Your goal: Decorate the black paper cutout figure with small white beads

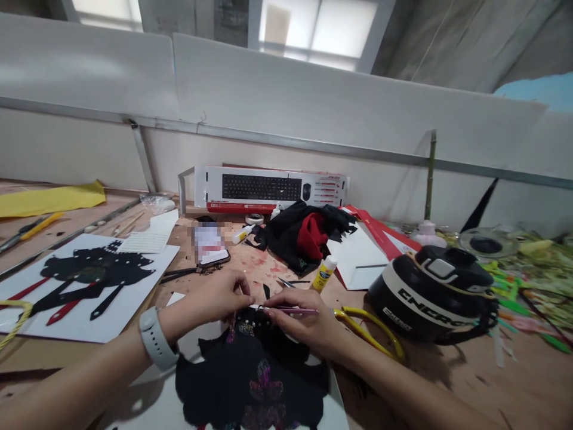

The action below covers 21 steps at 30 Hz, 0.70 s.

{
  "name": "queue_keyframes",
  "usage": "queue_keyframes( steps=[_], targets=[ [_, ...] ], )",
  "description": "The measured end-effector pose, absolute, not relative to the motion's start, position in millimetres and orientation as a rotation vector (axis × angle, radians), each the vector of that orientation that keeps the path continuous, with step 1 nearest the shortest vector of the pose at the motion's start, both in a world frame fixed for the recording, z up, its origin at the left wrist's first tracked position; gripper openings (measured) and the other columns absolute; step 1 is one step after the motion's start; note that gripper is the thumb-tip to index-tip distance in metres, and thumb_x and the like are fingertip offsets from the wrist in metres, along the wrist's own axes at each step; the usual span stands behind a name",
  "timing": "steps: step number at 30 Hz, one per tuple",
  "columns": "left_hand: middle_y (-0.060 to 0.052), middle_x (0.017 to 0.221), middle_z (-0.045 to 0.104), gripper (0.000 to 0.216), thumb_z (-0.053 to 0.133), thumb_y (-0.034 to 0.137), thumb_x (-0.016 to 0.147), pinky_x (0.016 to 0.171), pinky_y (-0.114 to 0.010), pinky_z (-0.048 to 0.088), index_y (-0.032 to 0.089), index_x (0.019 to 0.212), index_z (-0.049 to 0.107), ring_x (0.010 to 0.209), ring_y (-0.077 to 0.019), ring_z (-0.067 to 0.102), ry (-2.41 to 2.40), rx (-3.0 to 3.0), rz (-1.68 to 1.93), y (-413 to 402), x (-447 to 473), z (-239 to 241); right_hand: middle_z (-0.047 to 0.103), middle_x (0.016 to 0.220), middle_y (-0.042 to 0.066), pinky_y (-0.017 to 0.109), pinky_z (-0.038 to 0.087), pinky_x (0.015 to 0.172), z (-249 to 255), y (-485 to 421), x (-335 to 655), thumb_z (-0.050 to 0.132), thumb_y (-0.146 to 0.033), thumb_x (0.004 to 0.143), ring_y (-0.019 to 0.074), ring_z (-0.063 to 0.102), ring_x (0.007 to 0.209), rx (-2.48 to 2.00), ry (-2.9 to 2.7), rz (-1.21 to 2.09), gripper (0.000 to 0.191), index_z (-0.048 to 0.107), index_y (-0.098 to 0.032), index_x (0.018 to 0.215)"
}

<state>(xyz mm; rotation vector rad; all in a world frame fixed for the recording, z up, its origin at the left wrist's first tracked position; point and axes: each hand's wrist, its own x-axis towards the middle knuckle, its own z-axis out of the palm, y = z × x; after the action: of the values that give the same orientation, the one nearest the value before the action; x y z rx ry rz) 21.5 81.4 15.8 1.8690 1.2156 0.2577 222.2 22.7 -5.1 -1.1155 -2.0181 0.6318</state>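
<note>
A black cut-out piece (215,376) with scalloped edges and a pink-purple glitter motif lies on a white sheet (152,400) in front of me. Over its top edge my left hand (224,292) is closed in a pinch; a small whitish bit shows at its fingertips, too small to name. From the right, my right hand (304,319) grips a slim purple tweezers-like tool (299,310), its tip close to the left fingertips. Beside my right hand are yellow-handled scissors (380,325) and a glue bottle (324,273) with a yellow label.
A second black cut-out (96,269) with red strips lies on white board at left. Behind are a phone (212,243), black and red fabric (304,233) and a keyboard box (273,190). A large black jug (430,295) stands right, near green scraps (541,263).
</note>
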Motion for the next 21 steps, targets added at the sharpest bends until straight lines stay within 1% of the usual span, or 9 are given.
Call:
queue_keyframes(
  steps=[4, 8, 15, 21],
  targets=[
    [0.005, 0.053, 0.056, 0.017, 0.063, 0.034, 0.073, 0.037, -0.019, 0.038, 0.019, 0.077, 0.057, 0.041, -0.013, 0.057, 1.173, 1.835, 0.205, 83.8, 22.9, 9.6, 0.073, 0.075, 0.007, 0.023, 0.048, 0.059, -4.5, 22.2, 222.1, 0.064, -0.024, 0.085, 0.0159, 0.066, 0.065, -1.124, -2.014, 0.657, 0.017, 0.075, -0.013, 0.09],
    [0.006, 0.053, 0.055, 0.022, 0.063, 0.04, 0.073, 0.037, -0.019, 0.037, 0.019, 0.078, 0.055, 0.041, -0.0129, 0.057, 1.133, 1.781, 0.187, 84.7, 23.5, 2.1, 0.074, 0.075, 0.007, 0.024, 0.049, 0.06, -5.4, 22.5, 223.3, 0.064, -0.026, 0.085, 0.0166, 0.066, 0.066, -1.151, -2.01, 0.68, 0.018, 0.075, -0.014, 0.091],
    [0.007, 0.053, 0.054, 0.027, 0.065, 0.044, 0.07, 0.038, -0.02, 0.035, 0.019, 0.075, 0.054, 0.04, -0.0115, 0.053, 1.096, 1.74, 0.193, 85.1, 22.2, 3.7, 0.074, 0.074, 0.005, 0.025, 0.049, 0.059, -2.7, 22.9, 222.4, 0.066, -0.027, 0.083, 0.0163, 0.066, 0.065, -1.155, -1.963, 0.712, 0.015, 0.076, -0.017, 0.088],
    [0.007, 0.052, 0.051, 0.024, 0.068, 0.04, 0.068, 0.039, -0.021, 0.031, 0.019, 0.07, 0.057, 0.041, -0.0103, 0.049, 1.123, 1.765, 0.199, 84.4, 23.4, 9.3, 0.072, 0.07, 0.003, 0.023, 0.048, 0.053, -12.0, 24.3, 222.7, 0.07, -0.029, 0.079, 0.0162, 0.067, 0.062, -1.289, -1.645, 1.093, 0.015, 0.075, -0.017, 0.086]
  ],
)
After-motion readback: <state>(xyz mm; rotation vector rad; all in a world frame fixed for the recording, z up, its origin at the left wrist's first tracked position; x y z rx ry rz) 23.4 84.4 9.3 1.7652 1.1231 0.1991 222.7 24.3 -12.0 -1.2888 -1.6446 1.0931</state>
